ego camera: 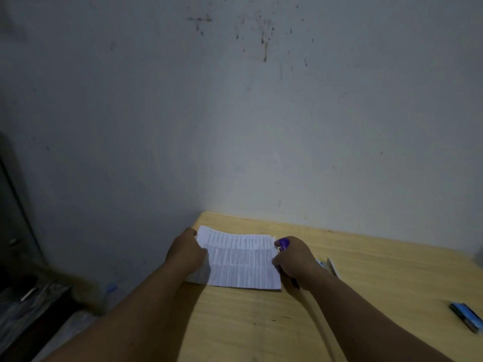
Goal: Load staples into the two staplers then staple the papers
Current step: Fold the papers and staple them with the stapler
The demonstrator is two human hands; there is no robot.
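Two hands: both reach forward over the near-left part of the wooden table [339, 309], one at each side edge of the papers [240, 259].
Papers: a printed stack lying on the table near its left edge, close to the far wall; its far edge is curled and slightly raised, and its left part overhangs or meets the table's left edge, which of the two cannot be told.
Left hand [187, 250]: fingers curled onto the left edge of the papers, holding the stack there, the knuckles turned toward the camera.
Right hand [294, 259]: wrapped round a purple stapler [284, 242] at the far right corner of the papers; only the stapler's purple tip shows past the fingers, touching or just beside the paper corner.
Stapler jaws: hidden by the hand, so whether the corner sits between them cannot be told.
Second stapler [466, 316]: a dark and blue one lying flat on the table far to the right, well apart from both hands.
Small box [328, 265]: a pale item, partly hidden, just right of the right wrist; blurred.
Wall [235, 113]: grey, stained, directly behind the table.
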